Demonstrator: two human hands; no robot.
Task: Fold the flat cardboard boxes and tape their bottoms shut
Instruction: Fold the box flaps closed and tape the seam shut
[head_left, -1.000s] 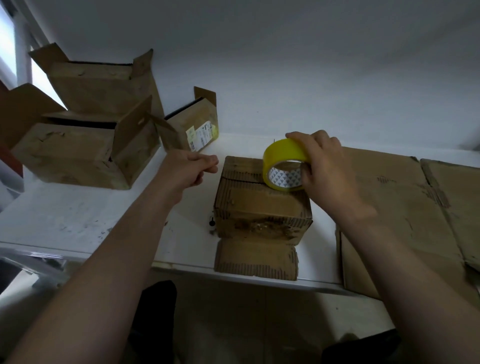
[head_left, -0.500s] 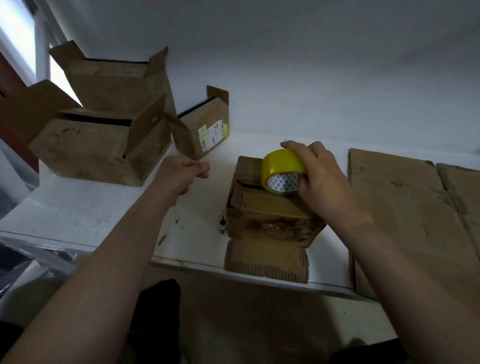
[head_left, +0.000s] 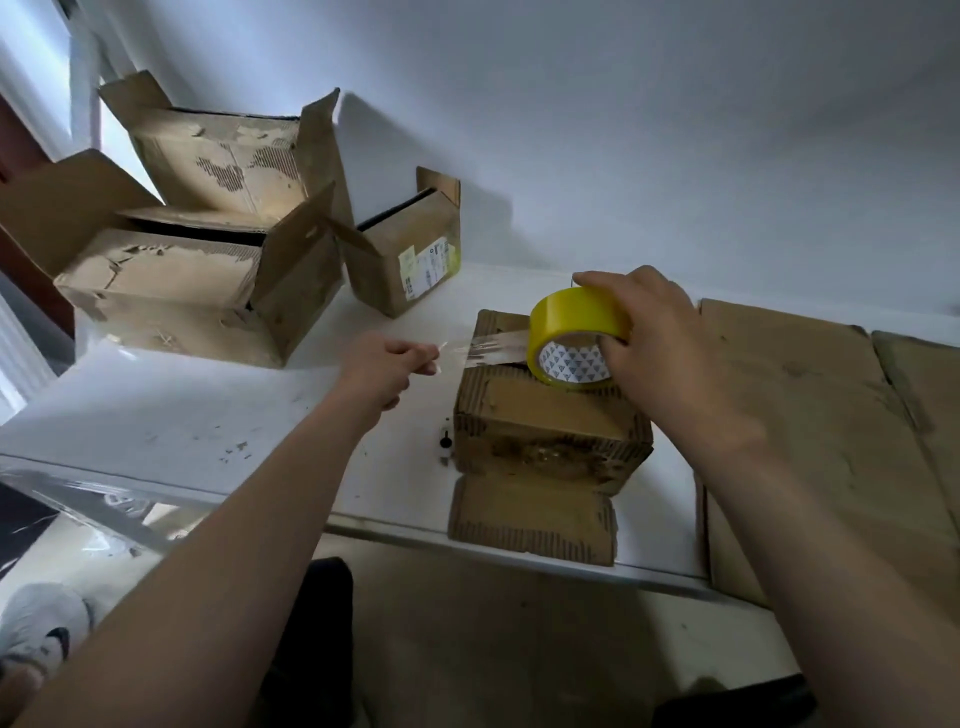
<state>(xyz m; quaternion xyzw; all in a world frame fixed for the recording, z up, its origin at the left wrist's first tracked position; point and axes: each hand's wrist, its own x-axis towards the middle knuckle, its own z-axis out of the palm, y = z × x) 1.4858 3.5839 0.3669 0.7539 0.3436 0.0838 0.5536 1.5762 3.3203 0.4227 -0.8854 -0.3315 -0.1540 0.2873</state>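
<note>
1. A white table (head_left: 182, 415) is being used as a workbench against a plain pale wall (head_left: 675, 130), with dim light falling from a window at the far left.
2. A small cardboard box (head_left: 545, 421) is being kept upside down near the table's front edge, one worn flap (head_left: 530, 525) hanging over that edge toward the camera.
3. A yellow tape roll (head_left: 574, 332) is being gripped by the right hand (head_left: 670, 353), fingers curled over its top and thumb at the core, and is being held against the box's upturned bottom.
4. A strip of clear tape (head_left: 483, 351) is being stretched leftward from the roll, across the far left part of the box.
5. The strip's free end is being pinched between thumb and fingertips of the left hand (head_left: 384, 369), which is being held just beyond the box's left edge, above the table.
6. Three opened boxes are being stored at the table's far left: a large box (head_left: 171, 306) in front, another large box (head_left: 234, 161) behind it against the wall, and a labelled box (head_left: 410, 260) beside them.
7. Flat cardboard sheets (head_left: 810, 415) are being kept at the right end, just beside the small box.
8. A small dark object (head_left: 445, 442), too small to identify, is being left touching the box's left side.
</note>
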